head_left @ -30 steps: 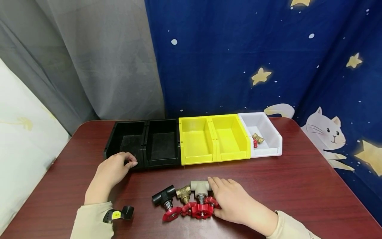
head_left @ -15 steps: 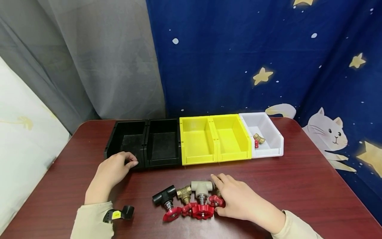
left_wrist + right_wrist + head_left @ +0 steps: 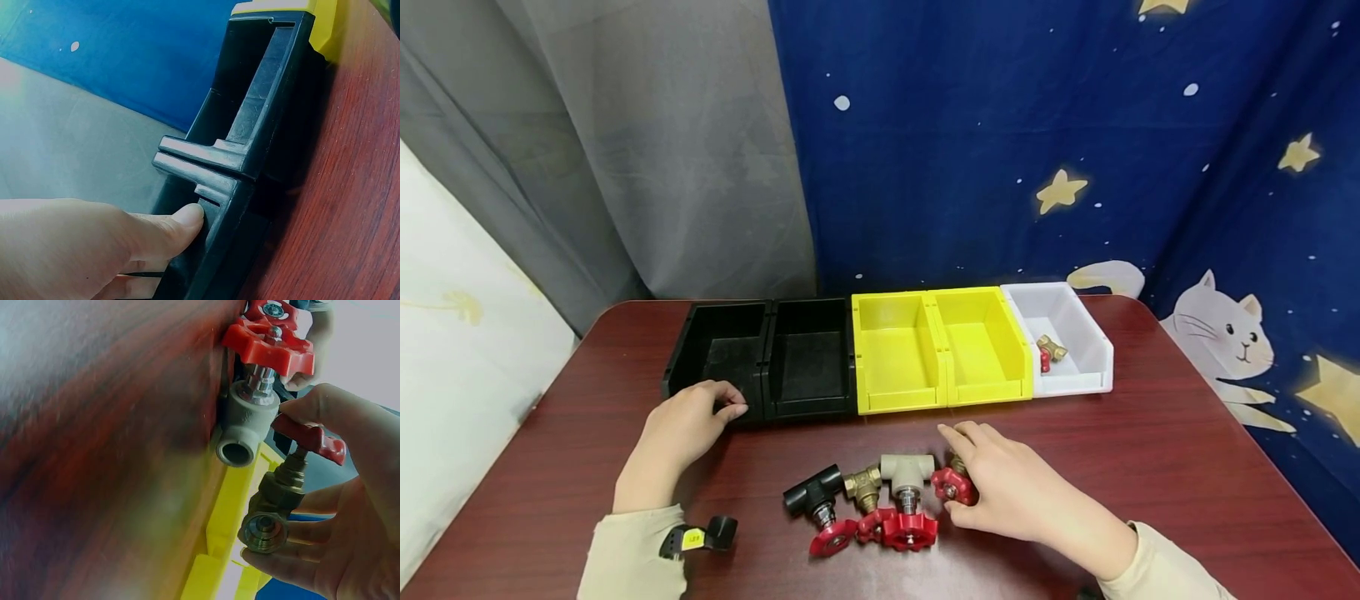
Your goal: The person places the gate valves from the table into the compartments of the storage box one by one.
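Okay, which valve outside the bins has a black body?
The leftmost valve, farthest from the right hand; the others are a brass valve, a pale grey valve and a second brass valve.

Grey curtain point(image 3: 685, 150), blue curtain point(image 3: 940, 167), perhaps white wall point(image 3: 452, 392).

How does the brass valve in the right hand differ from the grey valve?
The brass valve has a yellowish metallic body; the grey valve has a matte, pale one.

The right hand grips the brass valve, while the grey valve lies on the table.

Both have red handwheels.
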`<state>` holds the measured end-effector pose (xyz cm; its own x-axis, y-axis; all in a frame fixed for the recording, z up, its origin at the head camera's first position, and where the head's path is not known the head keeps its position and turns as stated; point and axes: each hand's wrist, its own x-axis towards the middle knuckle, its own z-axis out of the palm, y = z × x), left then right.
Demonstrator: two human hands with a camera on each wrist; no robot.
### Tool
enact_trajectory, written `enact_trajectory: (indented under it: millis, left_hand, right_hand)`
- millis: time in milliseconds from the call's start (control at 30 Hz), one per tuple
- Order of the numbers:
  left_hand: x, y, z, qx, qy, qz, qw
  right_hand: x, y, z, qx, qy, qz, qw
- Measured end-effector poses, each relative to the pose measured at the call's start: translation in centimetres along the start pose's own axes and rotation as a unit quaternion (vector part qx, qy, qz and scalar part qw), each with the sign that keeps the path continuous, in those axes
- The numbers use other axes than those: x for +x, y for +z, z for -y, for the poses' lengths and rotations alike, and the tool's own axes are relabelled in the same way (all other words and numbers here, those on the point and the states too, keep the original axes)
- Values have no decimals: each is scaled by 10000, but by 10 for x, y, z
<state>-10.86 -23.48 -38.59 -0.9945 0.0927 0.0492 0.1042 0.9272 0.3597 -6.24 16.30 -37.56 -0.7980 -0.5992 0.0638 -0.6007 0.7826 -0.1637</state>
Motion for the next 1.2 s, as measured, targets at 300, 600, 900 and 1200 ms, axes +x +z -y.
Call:
enact_trajectory:
  millis: [300,600,900,1200]
  left_hand:
    - [-2,-2,2,26,-19,4,10000]
    - [-1,-4,1,28,-28,20,10000]
    - [0,-3,-1,25,-57,5,10000]
    - [0,-1,-2,13,-52,14,10000]
  right_hand:
    - [0,-7,-6,-27,-181,-134,9997]
    - [7,-20,-15,-146,-350,-428,9984]
    - [18,-27,-25,-454,-451,-575,9963]
    - [25,-31,-33,-505,-492,-219,9973]
